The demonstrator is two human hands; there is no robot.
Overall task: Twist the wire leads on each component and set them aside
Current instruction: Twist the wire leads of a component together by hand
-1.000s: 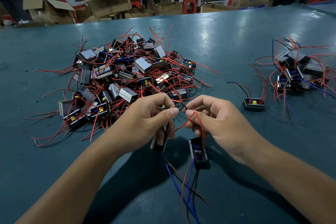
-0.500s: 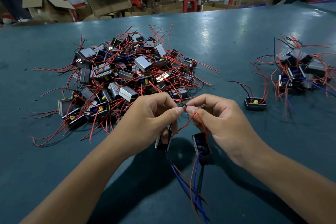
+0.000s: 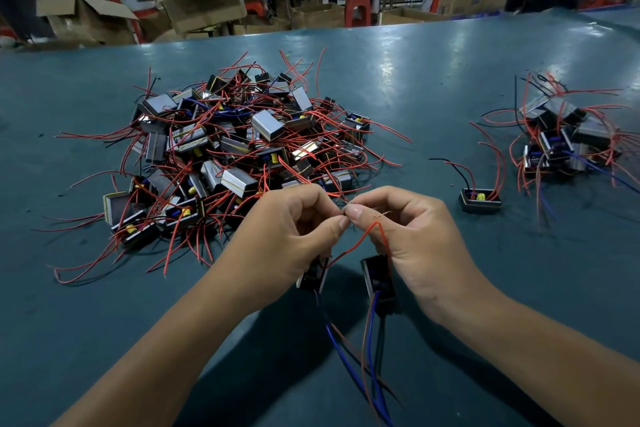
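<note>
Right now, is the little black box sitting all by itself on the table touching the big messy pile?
No, the lone black box sits apart on the teal table, with bare tabletop between it and the big pile.

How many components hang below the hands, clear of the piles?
2. One small black boxy component hangs under the left hand; the other under the right hand. More could be hidden inside either grip.

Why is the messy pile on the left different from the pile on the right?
The left pile is far bigger than the right pile. The left pile sits beyond the left hand; the right pile lies beside a lone component. Both hold small blocks with red wires.
</note>
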